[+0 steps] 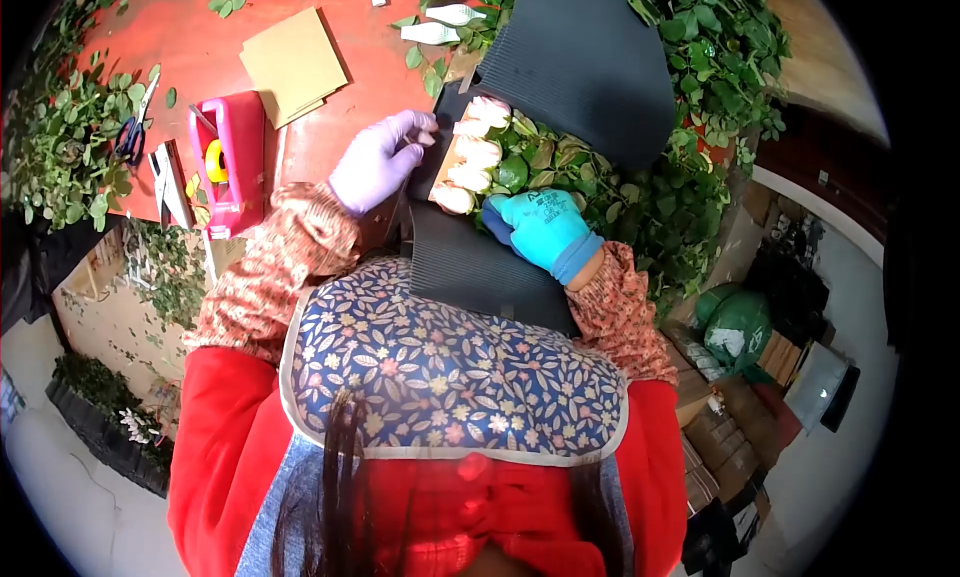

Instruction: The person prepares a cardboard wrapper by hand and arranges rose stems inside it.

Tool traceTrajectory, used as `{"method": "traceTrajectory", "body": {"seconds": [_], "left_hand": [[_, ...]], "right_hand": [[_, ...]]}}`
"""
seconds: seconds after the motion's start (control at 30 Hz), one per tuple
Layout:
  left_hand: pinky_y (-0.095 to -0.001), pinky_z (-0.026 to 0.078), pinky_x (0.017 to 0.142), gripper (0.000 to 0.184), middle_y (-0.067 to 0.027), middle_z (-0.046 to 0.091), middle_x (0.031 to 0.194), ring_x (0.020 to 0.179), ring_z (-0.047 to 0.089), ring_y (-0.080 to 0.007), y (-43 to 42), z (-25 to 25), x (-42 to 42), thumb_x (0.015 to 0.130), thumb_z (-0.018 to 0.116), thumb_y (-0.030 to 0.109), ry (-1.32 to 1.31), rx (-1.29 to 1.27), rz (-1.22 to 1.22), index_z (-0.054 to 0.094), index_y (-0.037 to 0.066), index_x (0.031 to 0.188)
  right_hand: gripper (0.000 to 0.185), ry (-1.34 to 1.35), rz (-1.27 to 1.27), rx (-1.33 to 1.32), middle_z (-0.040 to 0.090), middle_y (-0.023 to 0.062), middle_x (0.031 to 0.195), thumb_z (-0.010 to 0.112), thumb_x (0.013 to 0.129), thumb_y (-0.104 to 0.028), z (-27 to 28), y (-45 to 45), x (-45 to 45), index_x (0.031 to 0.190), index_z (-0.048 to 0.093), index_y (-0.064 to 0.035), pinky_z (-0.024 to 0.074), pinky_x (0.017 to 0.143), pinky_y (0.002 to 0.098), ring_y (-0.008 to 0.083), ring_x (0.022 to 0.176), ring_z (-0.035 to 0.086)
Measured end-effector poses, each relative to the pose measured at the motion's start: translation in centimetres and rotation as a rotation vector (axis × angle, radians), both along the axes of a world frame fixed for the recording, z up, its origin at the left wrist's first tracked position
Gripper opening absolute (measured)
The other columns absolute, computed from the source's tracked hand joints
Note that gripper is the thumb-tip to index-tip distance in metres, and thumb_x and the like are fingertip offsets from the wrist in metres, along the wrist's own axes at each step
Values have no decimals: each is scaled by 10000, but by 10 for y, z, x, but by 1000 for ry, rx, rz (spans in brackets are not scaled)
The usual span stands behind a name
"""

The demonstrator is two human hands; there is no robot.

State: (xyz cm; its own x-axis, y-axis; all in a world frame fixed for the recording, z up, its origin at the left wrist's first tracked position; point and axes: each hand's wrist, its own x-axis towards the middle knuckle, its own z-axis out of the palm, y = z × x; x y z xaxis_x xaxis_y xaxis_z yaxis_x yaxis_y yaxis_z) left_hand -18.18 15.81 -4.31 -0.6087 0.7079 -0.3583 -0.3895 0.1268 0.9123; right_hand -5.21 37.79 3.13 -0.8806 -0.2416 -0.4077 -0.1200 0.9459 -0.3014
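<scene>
Pale pink roses (475, 152) lie in a row with their heads to the left and their leafy stems (560, 167) running right. Under and around them is a dark corrugated sheet (480, 262), and a brown card strip lies beneath the blooms. My left hand (383, 162), in a thin purple glove, is at the left edge of the sheet, its thumb and fingers apart with nothing visible between them. In a turquoise glove, my right hand (543, 229) rests at the lower edge of the stems, fingers curled; what they hold, if anything, is hidden.
A pink tape dispenser (240, 162), scissors (135, 132), a stapler (171, 182) and brown cards (294, 65) lie on the red table (340, 27). White sleeves (430, 32) lie above. Another dark ribbed sheet (590, 67) stands beyond the roses. Leaves (70, 137) are heaped on both sides.
</scene>
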Motion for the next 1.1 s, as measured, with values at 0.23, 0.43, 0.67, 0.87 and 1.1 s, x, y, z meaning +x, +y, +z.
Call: {"method": "traceTrajectory", "body": {"seconds": [0.23,0.43,0.67,0.87,1.1], "left_hand": [[-366,516,883,364,-148,710,1048,1001,669,-299,-9,37,-2,798,503,-64,704,253,-475,723,63,1058],[-334,526,860,214,-123,717,1027,973,684,-274,-6,15,3,876,605,104,448,52,-592,736,105,1045],[-331,531,912,219,-129,722,1026,1006,687,-247,-7,29,1,848,612,33,543,-16,-611,745,64,1019],[-355,528,836,269,-117,711,1040,944,680,-301,-10,15,4,883,583,115,567,53,-580,718,157,1112],[-329,491,975,211,-139,719,1058,1067,664,-227,-9,16,7,866,636,39,133,13,-513,727,18,1055]], "right_hand": [[169,34,160,-7,641,96,680,617,889,-286,-5,3,-3,885,690,-134,499,552,423,294,593,626],[250,70,58,-103,658,116,703,636,892,-300,38,2,-19,1006,698,-87,495,571,408,284,613,644],[310,-1,-36,148,645,139,693,668,879,-351,1,-5,-18,1002,650,-66,479,530,419,309,592,628],[281,35,-142,-55,668,144,766,693,867,-315,-5,0,-10,983,658,-62,508,583,410,328,661,649],[221,-121,-435,-595,705,99,889,687,884,-141,-1,21,-8,1055,661,-4,517,683,330,200,757,656]]}}
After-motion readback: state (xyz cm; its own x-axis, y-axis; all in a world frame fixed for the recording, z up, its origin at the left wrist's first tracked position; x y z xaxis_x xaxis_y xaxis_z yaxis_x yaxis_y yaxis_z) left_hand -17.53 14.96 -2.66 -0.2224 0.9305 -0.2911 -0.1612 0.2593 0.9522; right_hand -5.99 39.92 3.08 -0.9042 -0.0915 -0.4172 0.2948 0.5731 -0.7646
